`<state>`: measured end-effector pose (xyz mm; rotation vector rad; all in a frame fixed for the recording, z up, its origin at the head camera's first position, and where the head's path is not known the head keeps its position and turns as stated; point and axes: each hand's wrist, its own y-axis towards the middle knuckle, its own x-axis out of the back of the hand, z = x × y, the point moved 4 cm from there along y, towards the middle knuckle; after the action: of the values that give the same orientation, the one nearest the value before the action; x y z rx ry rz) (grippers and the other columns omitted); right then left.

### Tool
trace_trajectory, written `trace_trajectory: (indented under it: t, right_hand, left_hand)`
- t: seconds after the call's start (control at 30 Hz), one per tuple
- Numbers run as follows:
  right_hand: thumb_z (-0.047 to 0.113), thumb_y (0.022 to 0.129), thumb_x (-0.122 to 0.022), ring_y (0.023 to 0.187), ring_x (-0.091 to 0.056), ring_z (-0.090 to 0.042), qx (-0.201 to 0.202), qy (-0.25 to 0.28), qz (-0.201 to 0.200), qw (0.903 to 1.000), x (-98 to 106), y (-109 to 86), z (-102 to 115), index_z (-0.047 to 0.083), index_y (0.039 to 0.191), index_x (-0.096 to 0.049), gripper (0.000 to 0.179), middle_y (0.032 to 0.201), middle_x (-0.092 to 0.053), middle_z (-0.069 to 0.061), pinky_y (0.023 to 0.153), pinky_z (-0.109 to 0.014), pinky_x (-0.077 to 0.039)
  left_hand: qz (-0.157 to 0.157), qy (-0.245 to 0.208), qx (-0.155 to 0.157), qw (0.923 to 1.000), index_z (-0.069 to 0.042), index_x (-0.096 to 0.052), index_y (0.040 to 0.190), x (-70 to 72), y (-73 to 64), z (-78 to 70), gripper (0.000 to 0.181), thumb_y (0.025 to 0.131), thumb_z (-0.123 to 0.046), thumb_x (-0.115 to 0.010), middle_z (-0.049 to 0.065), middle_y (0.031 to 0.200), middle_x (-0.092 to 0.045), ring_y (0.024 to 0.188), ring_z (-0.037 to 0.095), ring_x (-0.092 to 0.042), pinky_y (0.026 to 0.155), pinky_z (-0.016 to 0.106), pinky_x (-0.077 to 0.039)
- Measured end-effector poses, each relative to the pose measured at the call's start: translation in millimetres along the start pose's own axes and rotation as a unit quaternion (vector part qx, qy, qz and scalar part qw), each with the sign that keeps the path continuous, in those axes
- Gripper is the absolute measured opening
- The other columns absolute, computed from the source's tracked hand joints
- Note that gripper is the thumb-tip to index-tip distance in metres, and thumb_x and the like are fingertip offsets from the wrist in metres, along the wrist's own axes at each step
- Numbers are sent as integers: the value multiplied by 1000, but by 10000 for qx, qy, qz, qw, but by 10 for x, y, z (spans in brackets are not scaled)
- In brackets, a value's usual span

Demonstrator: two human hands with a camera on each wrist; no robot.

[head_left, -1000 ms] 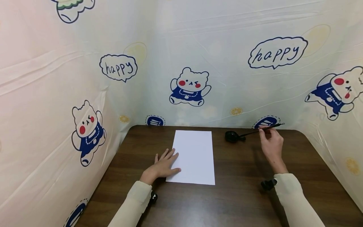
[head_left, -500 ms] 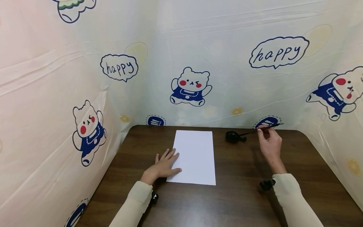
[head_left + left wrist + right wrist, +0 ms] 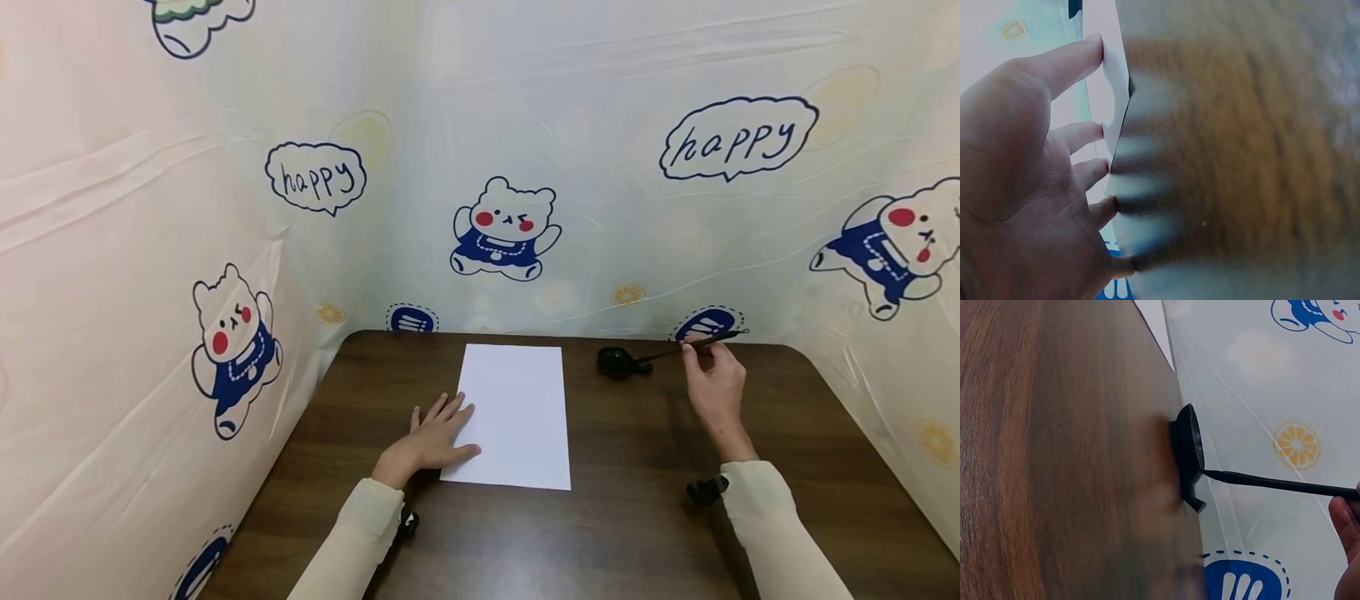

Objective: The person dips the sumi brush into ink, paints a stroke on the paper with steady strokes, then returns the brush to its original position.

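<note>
Right hand [image 3: 716,387]: thumb and fingertips pinched together on a slim black brush [image 3: 1272,482], gripped partway along the shaft. Hand appears raised off the surface [image 3: 622,517].

Brush axis runs crosswise: from the pinch, one end goes left and slopes down to a small black dish [image 3: 615,362]; the other pokes out to the right of the hand, a little farther from the person. In the right wrist view the pointed end meets the dish rim; cannot tell whether it is touching or just above.

Dish: left of the right hand, near it, with a short stubby handle or spout turned toward that hand. Right hand much the nearer of the two.

Farther left, well apart from the right hand: a white sheet of paper [image 3: 517,417], no marks seen, long axis pointing away from the person. Dish sits between sheet and right hand, so the sheet lies beyond the dish along the brush's leftward line, and closer to the person.

Left hand [image 3: 431,442]: fingers spread apart, tips and thumb resting on the sheet's left edge; nothing grasped. Behind both hands, a printed curtain [image 3: 585,125].
</note>
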<state>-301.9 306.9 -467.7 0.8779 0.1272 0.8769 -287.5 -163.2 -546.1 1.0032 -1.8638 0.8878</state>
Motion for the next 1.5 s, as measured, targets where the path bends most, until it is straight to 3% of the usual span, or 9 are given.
trace_trajectory:
  t: [0.13,0.4,0.67,1.0,1.3,1.5]
  right_hand:
    - [1,101,-71,86,-57,19,11,6,-4,10000,20,17,11,-7,110,-74,14,103,-76,-25,80,0,-42]
    - [3,101,-70,84,-55,21,-57,-102,-15,9999,70,12,-1,-7,110,-74,14,101,-76,-24,79,0,-41]
    - [3,101,-70,85,-57,20,-21,-13,-54,10000,116,10,47,-8,110,-75,15,101,-76,-25,80,0,-42]
    - [1,99,-73,83,-58,22,187,101,-155,9997,92,37,153,-8,109,-76,14,100,-76,-28,78,0,-44]
    - [0,96,-76,80,-60,21,387,290,-162,9987,14,45,356,-7,106,-78,12,95,-78,-24,75,0,-46]
    - [-14,91,-75,81,-61,20,585,583,-323,9961,-32,-1,743,-12,102,-76,12,93,-76,-29,76,0,-45]
  left_hand:
    - [-133,-74,-77,9999,-21,-34,169,-50,49,72,93,96,-72,-60,10,180,-16,166,44,-4,119,85,4]
    - [53,18,74,10000,-18,-34,168,44,-13,-39,87,99,-61,-64,10,180,-16,167,42,-5,123,82,2]
    - [-55,-134,-75,9999,-21,-34,169,-21,32,45,93,96,-72,-60,10,181,-15,166,44,-4,120,84,4]
    - [67,81,70,9999,-15,-33,169,75,-28,-46,86,100,-57,-64,12,180,-15,166,44,-5,122,82,0]
    - [93,238,161,9995,-20,-32,169,68,7,-55,85,101,-59,-63,8,181,-15,167,41,-6,123,82,-3]
    - [98,286,236,9993,-19,-32,169,53,28,-83,86,100,-59,-63,8,181,-15,167,43,-6,122,82,-3]
